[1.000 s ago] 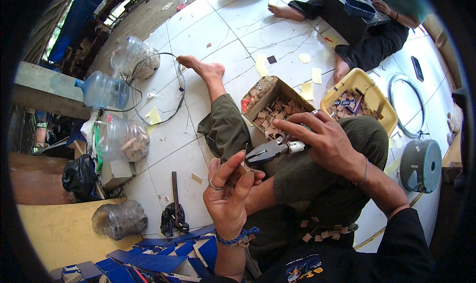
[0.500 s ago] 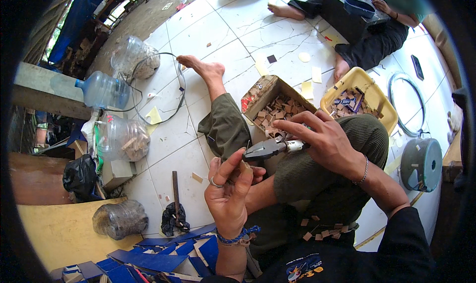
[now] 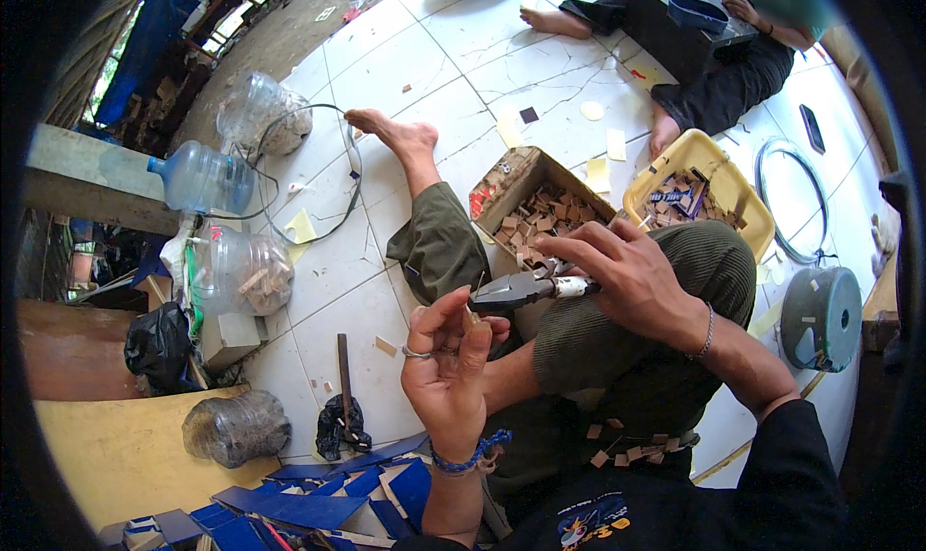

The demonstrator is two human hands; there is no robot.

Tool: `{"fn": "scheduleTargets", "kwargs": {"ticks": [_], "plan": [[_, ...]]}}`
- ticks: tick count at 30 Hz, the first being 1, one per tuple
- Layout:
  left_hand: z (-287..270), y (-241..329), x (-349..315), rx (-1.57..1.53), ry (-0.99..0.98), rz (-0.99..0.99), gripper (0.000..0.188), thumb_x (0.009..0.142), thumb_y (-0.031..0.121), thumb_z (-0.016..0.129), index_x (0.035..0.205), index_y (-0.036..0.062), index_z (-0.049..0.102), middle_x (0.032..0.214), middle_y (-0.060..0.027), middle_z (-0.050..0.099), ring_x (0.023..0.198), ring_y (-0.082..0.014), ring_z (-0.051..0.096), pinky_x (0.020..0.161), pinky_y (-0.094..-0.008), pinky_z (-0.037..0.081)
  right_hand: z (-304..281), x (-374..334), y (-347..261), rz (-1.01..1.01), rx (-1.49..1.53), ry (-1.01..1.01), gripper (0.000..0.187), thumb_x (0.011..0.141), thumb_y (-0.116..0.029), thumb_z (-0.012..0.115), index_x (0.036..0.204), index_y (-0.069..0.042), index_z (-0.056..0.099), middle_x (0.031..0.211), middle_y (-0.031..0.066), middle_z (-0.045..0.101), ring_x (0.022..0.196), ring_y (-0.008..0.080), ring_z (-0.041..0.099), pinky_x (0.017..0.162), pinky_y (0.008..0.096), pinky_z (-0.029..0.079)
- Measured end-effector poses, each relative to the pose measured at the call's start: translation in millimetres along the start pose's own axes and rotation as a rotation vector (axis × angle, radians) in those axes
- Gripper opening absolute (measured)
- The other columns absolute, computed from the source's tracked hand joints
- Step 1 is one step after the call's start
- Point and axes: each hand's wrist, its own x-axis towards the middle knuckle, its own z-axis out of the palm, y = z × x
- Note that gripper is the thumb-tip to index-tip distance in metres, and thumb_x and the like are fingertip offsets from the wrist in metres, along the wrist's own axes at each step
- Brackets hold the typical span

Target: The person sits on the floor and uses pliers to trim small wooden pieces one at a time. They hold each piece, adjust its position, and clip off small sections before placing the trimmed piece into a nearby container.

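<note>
The person sat on the white tiled floor (image 3: 386, 290) with small wooden pieces (image 3: 627, 450) scattered on the lap. The left hand (image 3: 449, 372) was raised palm up, and its thumb and fingers were pinched together on a small wooden piece (image 3: 470, 316), which stood just above the lap. A ring was on one finger and a blue bracelet (image 3: 468, 454) on the wrist. The right hand (image 3: 627, 276) had its fingers wrapped tightly around the handles of a pair of pliers (image 3: 521, 289), whose dark nose touched the small wooden piece. I could not tell if the nose was closed on it.

Near the left edge of the floor lay a hammer (image 3: 343, 382), beside blue offcuts (image 3: 328, 483). Just behind the pliers stood a cardboard box (image 3: 511, 179) filled with wooden bits, and to its right a yellow tray (image 3: 675, 160) with more bits. Further left were clear plastic jugs (image 3: 241, 271) and a black cable (image 3: 338, 204). At the far edge of the floor, another person (image 3: 714, 78) sat with a dark box.
</note>
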Motion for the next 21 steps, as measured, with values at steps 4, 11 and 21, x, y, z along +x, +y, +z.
{"fn": "scheduleTargets", "kwargs": {"ticks": [4, 11, 21], "plan": [[-5.5, 3.0, 0.3, -0.037, 0.014, -0.007, 0.038, 0.094, 0.001, 0.075, 0.13, -0.0061, 0.064, 0.111, -0.0096, 0.068, 0.103, -0.021, 0.072, 0.091, -0.0337, 0.061, -4.8, -0.1, -3.3, -0.018, 0.065, -0.024, 0.056, 0.086, -0.011, 0.07, 0.14, -0.022, 0.057, 0.104, 0.0036, 0.065, 0.092, 0.0246, 0.065, 0.08, 0.0386, 0.05], [-20.1, 13.7, 8.3, -0.045, -0.069, 0.039, 0.033, 0.091, -0.002, 0.075, 0.123, -0.0031, 0.069, 0.118, -0.0179, 0.071, 0.105, -0.0231, 0.071, 0.095, -0.0356, 0.061, -23.4, 16.7, -0.7, -0.093, 0.453, -0.217, 0.035, 0.093, -0.019, 0.07, 0.127, -0.014, 0.061, 0.097, 0.014, 0.069, 0.085, 0.0374, 0.069, 0.072, 0.0501, 0.052], [-31.0, 28.5, 13.6, 0.157, -0.148, 0.138, 0.035, 0.091, 0.008, 0.079, 0.122, -0.0022, 0.069, 0.12, -0.0208, 0.072, 0.107, -0.0261, 0.071, 0.095, -0.0392, 0.06, -34.5, 29.4, -2.6, -0.097, 0.609, -0.391, 0.032, 0.096, -0.027, 0.071, 0.124, -0.014, 0.064, 0.086, 0.0182, 0.069, 0.077, 0.0404, 0.069, 0.066, 0.0503, 0.052]]}}
